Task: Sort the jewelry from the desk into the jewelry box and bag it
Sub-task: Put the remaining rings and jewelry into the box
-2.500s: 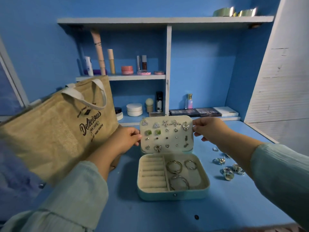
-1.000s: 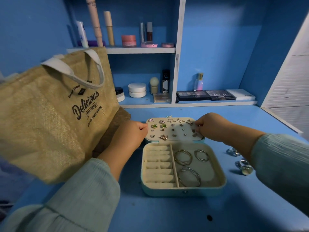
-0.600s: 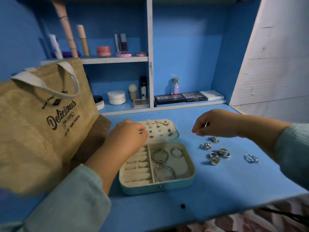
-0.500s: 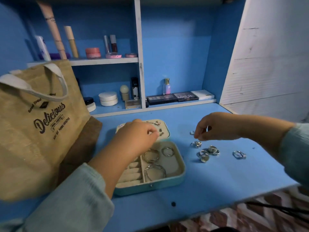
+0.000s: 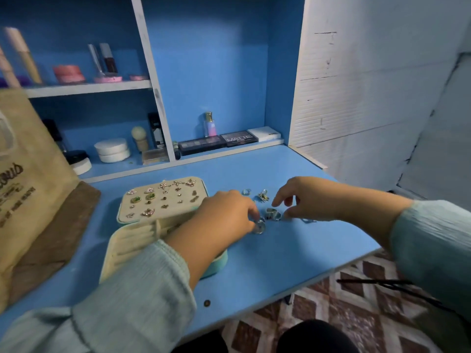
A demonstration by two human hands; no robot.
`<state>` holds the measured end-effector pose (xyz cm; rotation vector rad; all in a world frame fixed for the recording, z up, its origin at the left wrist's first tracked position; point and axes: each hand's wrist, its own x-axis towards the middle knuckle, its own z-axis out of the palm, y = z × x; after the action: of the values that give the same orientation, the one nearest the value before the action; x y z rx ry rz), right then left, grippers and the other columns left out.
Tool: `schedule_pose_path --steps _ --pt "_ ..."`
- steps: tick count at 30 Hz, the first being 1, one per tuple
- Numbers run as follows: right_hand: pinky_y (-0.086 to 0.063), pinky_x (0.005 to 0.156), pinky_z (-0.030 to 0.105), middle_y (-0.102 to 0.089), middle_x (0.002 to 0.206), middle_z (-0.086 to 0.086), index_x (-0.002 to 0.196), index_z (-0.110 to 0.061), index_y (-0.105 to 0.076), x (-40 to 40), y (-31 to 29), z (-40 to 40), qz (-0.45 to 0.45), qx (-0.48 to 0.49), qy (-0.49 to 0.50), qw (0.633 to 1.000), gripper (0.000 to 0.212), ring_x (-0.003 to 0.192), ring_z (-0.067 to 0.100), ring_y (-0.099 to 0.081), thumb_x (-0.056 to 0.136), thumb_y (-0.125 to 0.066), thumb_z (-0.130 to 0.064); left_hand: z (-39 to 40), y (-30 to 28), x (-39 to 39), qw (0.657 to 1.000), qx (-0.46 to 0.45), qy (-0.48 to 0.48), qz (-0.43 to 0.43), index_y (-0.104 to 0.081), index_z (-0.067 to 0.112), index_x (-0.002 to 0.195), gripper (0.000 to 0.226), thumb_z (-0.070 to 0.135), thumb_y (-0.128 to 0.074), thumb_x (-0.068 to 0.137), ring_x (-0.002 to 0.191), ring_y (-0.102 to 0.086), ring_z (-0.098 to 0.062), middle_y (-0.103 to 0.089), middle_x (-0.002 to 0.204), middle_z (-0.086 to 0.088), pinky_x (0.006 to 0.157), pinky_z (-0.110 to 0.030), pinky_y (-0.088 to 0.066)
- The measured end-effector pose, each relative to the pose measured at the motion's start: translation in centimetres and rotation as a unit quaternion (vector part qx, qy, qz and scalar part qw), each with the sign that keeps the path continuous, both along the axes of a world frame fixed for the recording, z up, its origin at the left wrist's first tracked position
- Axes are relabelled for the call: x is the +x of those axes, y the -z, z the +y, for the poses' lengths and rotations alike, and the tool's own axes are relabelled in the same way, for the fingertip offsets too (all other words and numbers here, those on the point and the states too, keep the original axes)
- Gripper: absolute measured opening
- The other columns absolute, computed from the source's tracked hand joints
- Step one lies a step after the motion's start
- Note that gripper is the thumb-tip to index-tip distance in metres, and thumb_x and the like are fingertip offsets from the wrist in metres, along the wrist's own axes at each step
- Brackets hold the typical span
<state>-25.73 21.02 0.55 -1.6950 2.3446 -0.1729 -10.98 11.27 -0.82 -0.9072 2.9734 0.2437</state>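
The mint jewelry box (image 5: 218, 261) lies open on the blue desk, its lid panel (image 5: 163, 200) full of stud earrings. My left forearm crosses over the tray and hides most of it. My left hand (image 5: 226, 212) reaches right of the box, its fingertips pinching a silver ring (image 5: 259, 227) that rests on the desk. My right hand (image 5: 313, 200) hovers over the loose rings with fingers curved and thumb apart, and nothing shows in them. More rings lie between the hands (image 5: 272, 214), further back (image 5: 246, 191), and a flower-shaped piece (image 5: 262, 196).
The jute tote bag (image 5: 28, 174) stands at the left on a brown flap. Cosmetics, palettes and a perfume bottle (image 5: 209, 124) line the shelves behind. The desk's front edge (image 5: 305, 278) runs close below my arms, with patterned floor beyond.
Both hands let go of the lid, which now lies tilted back. They moved right to the loose rings, the left crossing over the box. The view swung right.
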Motion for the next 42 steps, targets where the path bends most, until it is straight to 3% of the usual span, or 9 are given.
schedule_pose_path --steps 4,11,17,20,23,31,35,38,42 --pt "-0.045 0.079 0.027 -0.052 0.103 -0.005 0.105 -0.029 -0.066 0.6 1.8 -0.5 -0.004 -0.047 0.000 0.999 0.022 0.083 0.011 -0.048 0.084 -0.062 -0.023 0.0 0.5 0.1 0.999 0.021 -0.028 0.024 -0.068 0.038 0.100 0.016 0.039 -0.063 0.085 0.106 -0.055 -0.015 -0.063 0.111 0.011 0.088 -0.028 -0.043" --pt "-0.035 0.074 0.022 -0.055 0.104 -0.004 0.098 -0.021 -0.067 0.0 3.2 -0.9 -0.023 -0.097 0.021 0.995 0.014 0.082 0.010 -0.045 0.089 -0.057 -0.018 -0.3 0.1 0.2 0.995 0.067 -0.073 0.014 -0.069 0.032 0.101 0.018 0.027 -0.055 0.091 0.095 -0.058 -0.015 -0.066 0.105 0.007 0.082 -0.026 -0.045" --pt "-0.037 0.061 0.016 -0.051 0.080 -0.012 0.081 -0.021 -0.057 0.3 3.5 -0.9 -0.102 -0.174 0.041 0.979 0.009 0.076 0.011 -0.050 0.089 -0.057 -0.022 -0.8 -0.1 0.1 0.982 0.130 -0.113 0.081 -0.071 0.028 0.093 0.019 0.023 -0.052 0.092 0.062 -0.051 -0.008 -0.068 0.086 0.005 0.055 -0.019 -0.036" --pt "-0.037 0.053 0.008 -0.053 0.067 -0.012 0.075 -0.020 -0.057 1.0 3.5 -1.1 -0.175 -0.214 0.066 0.959 0.015 0.062 0.007 -0.047 0.089 -0.058 -0.026 -1.2 -0.3 0.1 0.967 0.177 -0.118 0.139 -0.067 0.033 0.081 0.017 0.021 -0.057 0.089 0.047 -0.040 -0.004 -0.060 0.065 0.013 0.042 -0.012 -0.029" --pt "-0.035 0.051 0.013 -0.054 0.064 -0.007 0.078 -0.015 -0.062 1.5 3.3 -1.5 -0.243 -0.223 0.091 0.940 0.020 0.056 0.007 -0.044 0.089 -0.058 -0.030 -1.4 -0.8 0.5 0.950 0.230 -0.122 0.175 -0.065 0.034 0.078 0.016 0.021 -0.061 0.088 0.039 -0.030 -0.005 -0.053 0.041 0.017 0.034 -0.011 -0.023" --pt "-0.044 0.059 0.019 -0.064 0.066 -0.006 0.072 -0.015 -0.066 2.6 2.8 -1.8 -0.440 -0.245 0.093 0.859 0.020 0.055 0.004 -0.050 0.089 -0.059 -0.022 -2.0 -1.1 2.0 0.911 0.310 -0.152 0.224 -0.068 0.030 0.090 0.020 0.013 -0.058 0.087 0.037 -0.023 -0.008 -0.071 0.067 0.010 0.040 -0.018 -0.022" --pt "-0.043 0.065 0.026 -0.059 0.066 -0.003 0.073 -0.014 -0.066 2.0 2.8 -1.6 -0.409 -0.242 0.127 0.870 0.021 0.059 0.012 -0.048 0.086 -0.063 -0.030 -2.2 -1.1 2.0 0.928 0.266 -0.146 0.214 -0.065 0.030 0.088 0.018 0.014 -0.056 0.089 0.033 -0.026 -0.005 -0.069 0.067 0.010 0.037 -0.015 -0.024" --pt "-0.036 0.049 0.017 -0.052 0.057 -0.008 0.074 -0.016 -0.064 1.3 2.7 -1.1 -0.331 -0.227 0.155 0.903 0.020 0.049 0.006 -0.043 0.085 -0.065 -0.032 -2.0 -1.0 1.4 0.952 0.211 -0.138 0.173 -0.065 0.030 0.084 0.017 0.018 -0.054 0.089 0.031 -0.033 -0.002 -0.068 0.076 0.010 0.038 -0.015 -0.026" --pt "-0.028 0.035 0.009 -0.047 0.052 -0.010 0.078 -0.015 -0.066 0.3 2.6 -0.2 -0.230 -0.208 0.150 0.939 0.015 0.033 0.002 -0.038 0.085 -0.065 -0.028 -1.8 -0.5 0.5 0.983 0.114 -0.121 0.075 -0.062 0.034 0.074 0.020 0.022 -0.053 0.087 0.055 -0.048 -0.005 -0.070 0.086 0.009 0.053 -0.019 -0.036"
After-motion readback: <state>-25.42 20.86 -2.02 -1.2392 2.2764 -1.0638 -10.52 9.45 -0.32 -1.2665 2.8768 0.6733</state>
